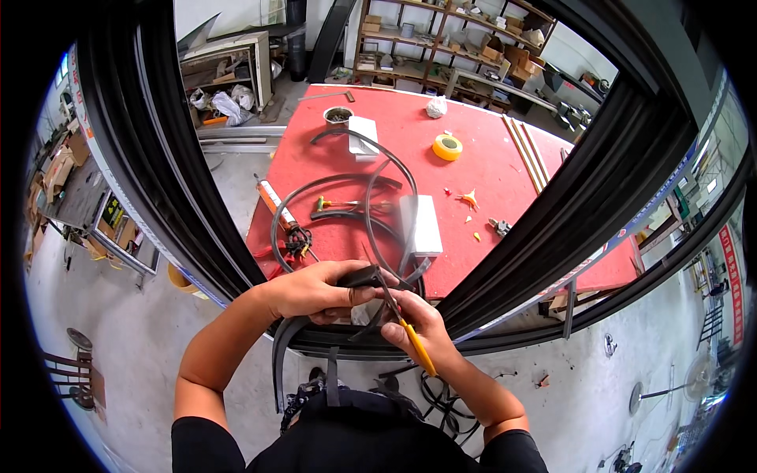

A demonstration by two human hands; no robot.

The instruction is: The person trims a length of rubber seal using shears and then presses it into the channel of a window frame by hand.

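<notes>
My left hand is closed around a black rubber strip, its end showing between thumb and fingers. Close beside it, my right hand grips a slim-bladed tool with a yellow handle. The handle points down toward my forearm and the dark blade rises against the strip; whether this is scissors or a knife I cannot tell. Loops of black strip arc above my hands over the red table. Another black strip length hangs below my left wrist.
Thick black frame bars surround the opening in front of me. On the table lie a caulking gun, a hammer, a white box, yellow tape and a tin. Coiled black strip lies on the floor.
</notes>
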